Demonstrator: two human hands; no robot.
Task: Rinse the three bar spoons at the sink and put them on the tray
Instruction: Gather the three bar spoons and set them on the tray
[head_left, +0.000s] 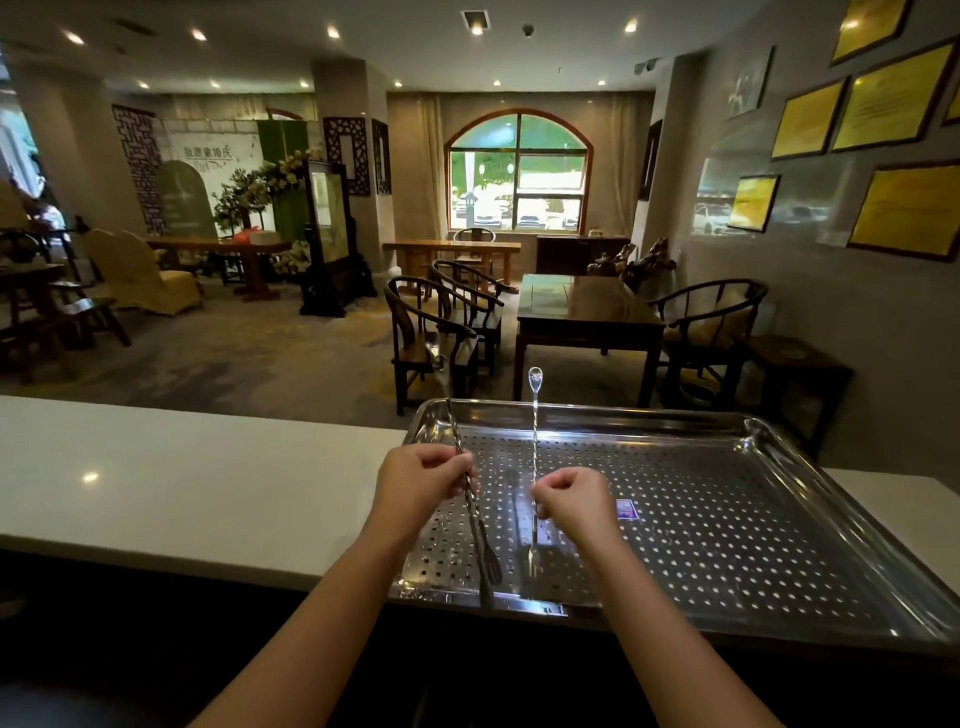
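A perforated steel tray (737, 525) lies on the counter in front of me. My left hand (423, 480) grips a twisted bar spoon (475, 512) by the middle of its stem. That spoon slants, with its fork end low over the tray's near left part and its other end blurred above the far rim. My right hand (571, 501) pinches a second bar spoon (534, 431) almost upright, bowl at the top and fork end close to the tray. A dark streak on the tray between the two spoons may be a reflection; I cannot tell. No sink is in view.
The white counter (156, 467) runs to the left of the tray, and a short stretch (904, 509) shows at its right. Its near edge drops into dark. Beyond the counter are wooden chairs (431, 332) and a dark table (582, 312).
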